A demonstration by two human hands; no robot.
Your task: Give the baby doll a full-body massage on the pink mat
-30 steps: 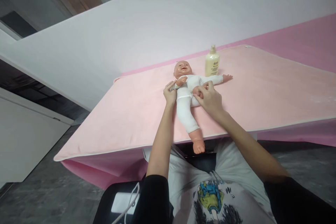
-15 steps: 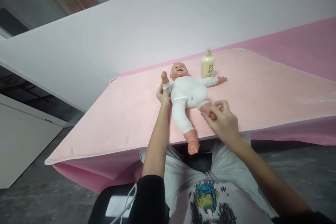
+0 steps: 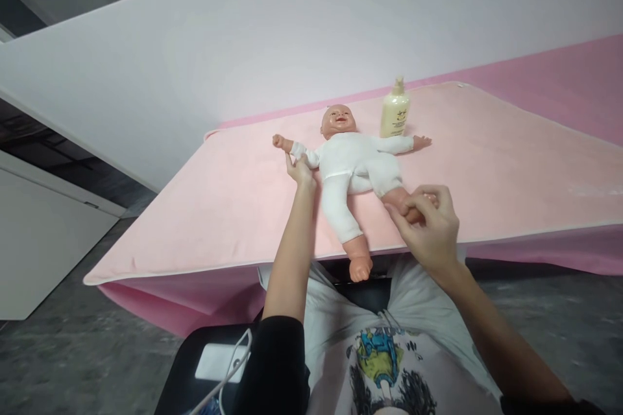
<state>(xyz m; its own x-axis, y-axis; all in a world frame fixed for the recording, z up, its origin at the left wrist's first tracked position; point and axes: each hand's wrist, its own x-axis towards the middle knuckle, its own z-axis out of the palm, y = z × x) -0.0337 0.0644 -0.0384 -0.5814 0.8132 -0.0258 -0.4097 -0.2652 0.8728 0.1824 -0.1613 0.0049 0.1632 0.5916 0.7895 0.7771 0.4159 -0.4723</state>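
Observation:
A baby doll (image 3: 335,194) with a white cloth body lies on its back, head away from me. My left hand (image 3: 300,172) is closed at the doll's forearm on the left, thumb and fingertips against the sleeve by the wrist. That arm points out to the left. My right hand (image 3: 432,224) grips the doll's foot on the right, its fingers wrapped over the toes and the thumb beneath. The other leg stretches toward me, with its bare foot (image 3: 360,268) past the table edge. A pale yellow pump bottle (image 3: 395,113) stands upright behind the doll's other arm.
A pink towel (image 3: 233,207) covers the table over a darker pink cloth (image 3: 195,305). Behind it rises a white partition (image 3: 292,32). At lower left, a white device (image 3: 219,363) with a cable lies on a black seat (image 3: 182,373).
The doll's left-side arm has swung from upright out to the left with my left hand on it. My right hand has drawn the foot rightward, so that leg is straighter.

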